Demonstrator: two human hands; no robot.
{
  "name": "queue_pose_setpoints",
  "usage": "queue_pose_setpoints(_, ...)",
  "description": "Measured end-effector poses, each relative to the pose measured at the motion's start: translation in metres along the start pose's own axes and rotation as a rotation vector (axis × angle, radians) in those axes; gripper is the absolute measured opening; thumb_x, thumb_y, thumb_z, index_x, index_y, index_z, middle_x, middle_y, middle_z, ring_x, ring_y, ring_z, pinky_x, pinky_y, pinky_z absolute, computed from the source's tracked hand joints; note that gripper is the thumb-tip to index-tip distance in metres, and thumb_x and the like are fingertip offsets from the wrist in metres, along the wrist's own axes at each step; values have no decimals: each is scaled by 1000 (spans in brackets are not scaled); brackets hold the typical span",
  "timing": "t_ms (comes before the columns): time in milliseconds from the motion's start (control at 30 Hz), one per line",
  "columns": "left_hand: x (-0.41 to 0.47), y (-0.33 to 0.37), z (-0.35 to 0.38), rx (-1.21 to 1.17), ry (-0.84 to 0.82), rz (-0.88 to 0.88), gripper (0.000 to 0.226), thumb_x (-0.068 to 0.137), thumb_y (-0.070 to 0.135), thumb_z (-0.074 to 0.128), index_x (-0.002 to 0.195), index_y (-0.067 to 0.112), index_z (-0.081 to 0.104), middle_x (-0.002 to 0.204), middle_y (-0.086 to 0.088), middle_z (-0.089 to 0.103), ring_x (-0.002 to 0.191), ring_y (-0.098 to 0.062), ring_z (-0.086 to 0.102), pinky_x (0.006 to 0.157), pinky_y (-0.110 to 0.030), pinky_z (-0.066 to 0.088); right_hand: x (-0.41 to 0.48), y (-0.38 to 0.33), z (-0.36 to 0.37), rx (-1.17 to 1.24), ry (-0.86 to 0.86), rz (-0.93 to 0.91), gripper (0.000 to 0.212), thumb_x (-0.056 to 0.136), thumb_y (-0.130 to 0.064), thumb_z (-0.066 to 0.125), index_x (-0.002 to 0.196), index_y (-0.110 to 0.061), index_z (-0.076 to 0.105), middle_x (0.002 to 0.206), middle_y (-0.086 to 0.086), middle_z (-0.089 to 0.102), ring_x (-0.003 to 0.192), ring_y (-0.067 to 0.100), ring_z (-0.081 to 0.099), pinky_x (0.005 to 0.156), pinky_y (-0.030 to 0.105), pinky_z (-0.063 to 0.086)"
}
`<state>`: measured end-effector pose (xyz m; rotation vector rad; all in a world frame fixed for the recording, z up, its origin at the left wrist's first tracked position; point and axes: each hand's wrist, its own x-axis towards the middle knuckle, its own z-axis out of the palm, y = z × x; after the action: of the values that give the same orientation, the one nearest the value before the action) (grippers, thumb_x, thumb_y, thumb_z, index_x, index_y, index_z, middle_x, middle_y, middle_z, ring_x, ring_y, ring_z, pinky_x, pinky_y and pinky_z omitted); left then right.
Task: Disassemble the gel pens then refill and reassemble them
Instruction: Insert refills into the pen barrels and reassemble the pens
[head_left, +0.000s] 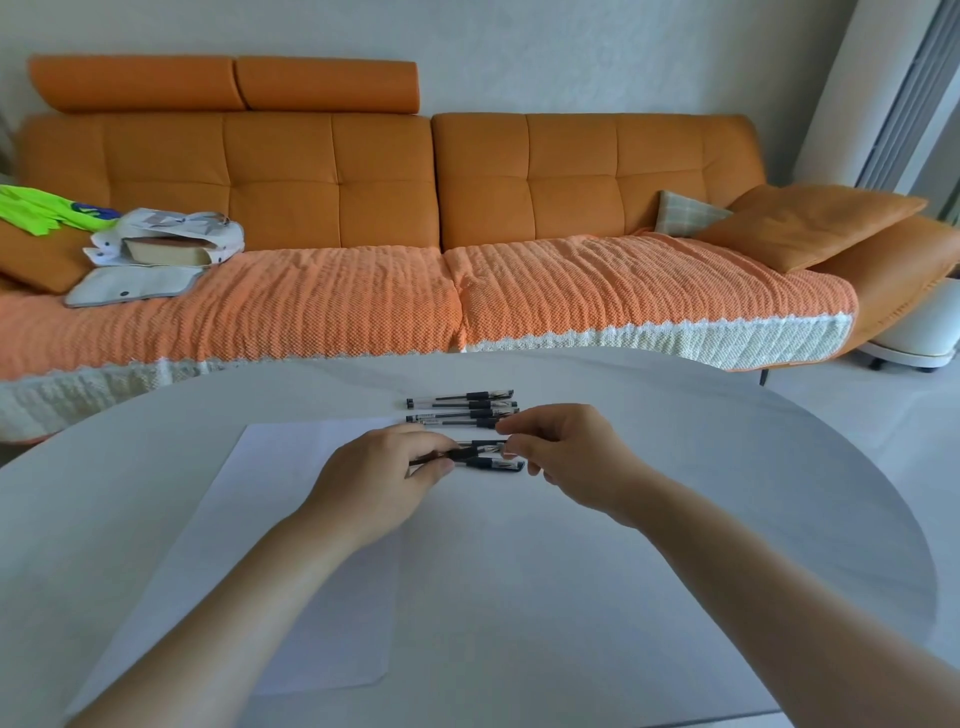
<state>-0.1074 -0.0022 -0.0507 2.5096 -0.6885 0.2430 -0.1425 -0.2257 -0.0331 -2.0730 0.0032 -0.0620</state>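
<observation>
Several black-and-clear gel pens (462, 408) lie side by side in a row on the white table (675, 519), their caps to the right. Between my hands, one gel pen (480, 446) is held level just above the table. My left hand (384, 475) pinches its barel end and my right hand (566, 457) pinches its capped end. Another pen (493, 464) lies on the table directly under them, nearest to me.
A white sheet of paper (260, 545) covers the left part of the table, under my left forearm. Behind the table stands an orange sofa (415, 208) with a bag, a book and cushions on it.
</observation>
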Motion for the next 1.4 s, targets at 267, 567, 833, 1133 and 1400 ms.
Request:
queue_pose_setpoints(267,-1,4,1,-1,-20,10,18,94,37,60,109,39,70,82,27,55,82,-1,52,65,-15,35,-4,-2,2,-29,-15,2,16,93,-20,66,106,-26,73,71,-4,69,51,-4,54,52,13,43)
queue_pose_setpoints(567,-1,8,0,-107,-35,58,7,88,25,69,90,28,75,77,14,63,78,-5,58,66,-22,44,-9,0,14,134,-19,30,12,89,-10,70,95,-16,79,57,-5,67,43,4,47,50,20,41)
queue_pose_setpoints(833,5,10,19,-140,-64,119,4,85,27,73,88,27,71,84,12,59,78,-4,57,72,-29,49,-1,13,17,-184,-106,-48,10,87,-24,73,94,-30,77,79,-9,70,66,4,60,63,20,49)
queue_pose_setpoints(1133,17,-23,27,84,-39,117,49,85,39,70,130,30,55,123,17,46,120,-6,37,100,-22,35,21,33,24,-676,-21,-329,26,84,-47,70,106,-36,72,100,-11,55,98,16,47,88,28,37)
queue_pose_setpoints(1400,27,-43,30,56,-87,-72,49,93,39,59,140,29,48,142,16,43,133,-8,35,110,-31,34,46,36,32,-770,18,-341,27,91,-44,61,115,-34,68,109,-5,57,104,22,51,88,34,41)
